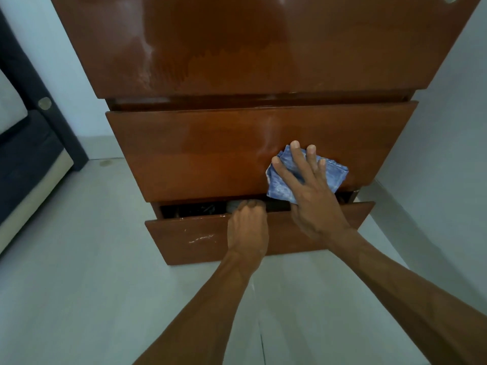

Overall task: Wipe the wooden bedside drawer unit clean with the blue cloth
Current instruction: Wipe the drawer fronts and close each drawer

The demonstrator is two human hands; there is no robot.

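Note:
The glossy brown wooden drawer unit [237, 61] fills the upper middle of the head view, seen from above. My right hand [308, 191] lies flat with spread fingers on the blue cloth [332, 175], pressing it against the lower right of the upper drawer front [210, 154]. My left hand [247, 225] curls over the top edge of the lower drawer front [189, 241], which stands pulled out a little. Dark contents show in the gap behind it. Streaky smears mark the unit's top.
A dark bed frame [29, 122] with a pale mattress edge stands at the left. Pale floor tiles [92, 285] spread in front of the unit. A light wall [448, 127] runs close along the unit's right side.

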